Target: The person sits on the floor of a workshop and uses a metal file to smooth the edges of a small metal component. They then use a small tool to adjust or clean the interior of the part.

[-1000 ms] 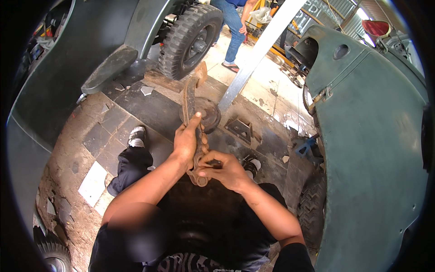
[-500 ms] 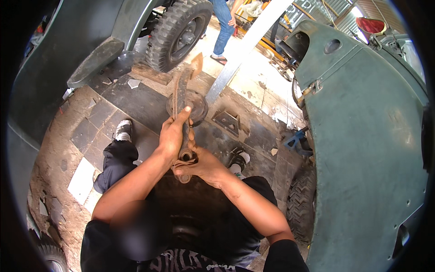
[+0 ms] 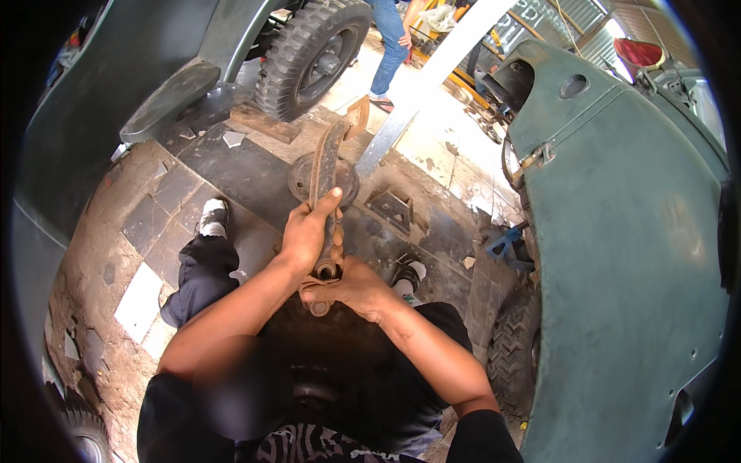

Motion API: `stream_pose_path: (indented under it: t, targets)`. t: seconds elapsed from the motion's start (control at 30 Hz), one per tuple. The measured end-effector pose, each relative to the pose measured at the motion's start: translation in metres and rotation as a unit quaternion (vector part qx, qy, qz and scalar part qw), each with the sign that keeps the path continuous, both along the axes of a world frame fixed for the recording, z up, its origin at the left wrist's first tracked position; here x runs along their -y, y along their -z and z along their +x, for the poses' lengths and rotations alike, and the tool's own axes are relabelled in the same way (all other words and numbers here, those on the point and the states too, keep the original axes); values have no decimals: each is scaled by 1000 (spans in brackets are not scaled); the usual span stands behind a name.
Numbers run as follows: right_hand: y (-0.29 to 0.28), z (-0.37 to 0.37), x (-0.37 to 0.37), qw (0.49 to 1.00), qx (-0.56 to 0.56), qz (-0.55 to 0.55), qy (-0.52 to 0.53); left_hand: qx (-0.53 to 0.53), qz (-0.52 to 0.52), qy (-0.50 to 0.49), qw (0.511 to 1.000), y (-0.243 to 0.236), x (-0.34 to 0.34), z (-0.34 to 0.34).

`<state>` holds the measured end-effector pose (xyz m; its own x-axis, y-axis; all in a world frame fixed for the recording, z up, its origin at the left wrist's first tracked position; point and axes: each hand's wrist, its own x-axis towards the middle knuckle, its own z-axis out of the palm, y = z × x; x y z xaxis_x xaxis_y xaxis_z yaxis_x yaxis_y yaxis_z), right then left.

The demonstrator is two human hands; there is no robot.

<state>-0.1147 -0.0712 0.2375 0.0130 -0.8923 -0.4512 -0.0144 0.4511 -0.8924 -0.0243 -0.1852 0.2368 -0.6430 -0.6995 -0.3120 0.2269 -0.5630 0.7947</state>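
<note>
A long, rusty, curved leaf spring (image 3: 328,163) points away from me, held in both hands over the floor. My left hand (image 3: 307,235) wraps around its middle from the left, thumb lying along the top. Lower down, my right hand (image 3: 353,289) grips the near end, fingers closed beside the round eye (image 3: 326,270). A rusty bolt-like end (image 3: 319,308) sticks out below that hand. At the far end, a brown flat piece (image 3: 357,117) shows, and whether it is joined to the spring I cannot tell.
A round metal base (image 3: 299,181) lies beneath the spring, near a pale post (image 3: 378,143). A vehicle wheel (image 3: 312,65) and wooden block (image 3: 262,123) are ahead left. A green body panel (image 3: 617,231) fills the right. Another person's jeans leg (image 3: 388,58) shows at the back.
The far end of the leaf spring has swung slightly to the right. Both hands keep their hold, and the whole view has shifted a little.
</note>
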Motion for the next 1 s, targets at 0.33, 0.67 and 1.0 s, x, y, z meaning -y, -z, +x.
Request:
stream_pose_path:
  t: [0.33,0.67,1.0]
  targets:
    - [-16,1,0,998,-47,-37,4,5,12,-15,1000,4,2,0]
    - [-17,-9,-6,998,-67,6,-7,-7,50,-9,999,2,-1,-5]
    - [1,-13,-13,993,106,-28,36,-39,58,-10,998,-5,-2,6]
